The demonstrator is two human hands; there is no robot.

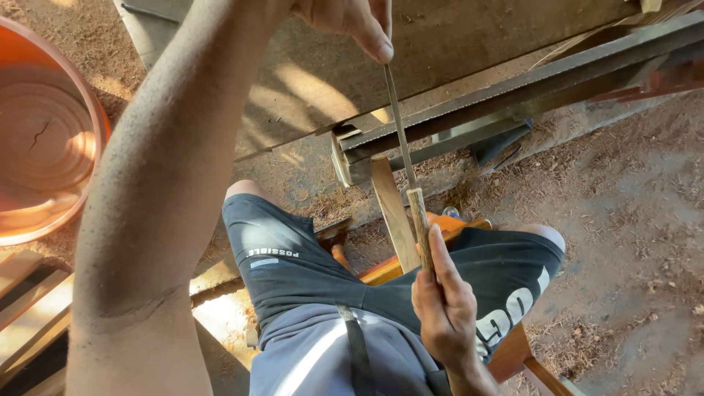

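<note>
Here, in the head view, a thin metal file [400,132] runs steeply from the top of the picture down toward the person's lap, crossing a long saw blade [513,92] that stretches from the middle up to the right edge. The left hand [352,22], at the top just above the saw blade, pinches the file's upper tip between thumb and fingers, closed on it. The right hand [444,308], well below the saw blade, is wrapped around the file's wooden handle [419,227], with the forefinger laid straight along it, so this grip is clamped too.

The left forearm [154,198] fills the left half of the view and hides much of what lies on that side of the saw blade. Behind the blade sits a broad grey plank [455,37], and under it a dark metal bar [469,139] follows the same slant. A pale wooden stick [392,213] stands tilted below the blade, just beside the file, touching an orange stool [513,352] on which the person sits in black shorts [293,264]. Far left of the blade is an orange bucket [44,139], partly cut off by the picture's edge. To the right of and below the blade the ground [631,242] is bare dirt strewn with sawdust and chips.
</note>
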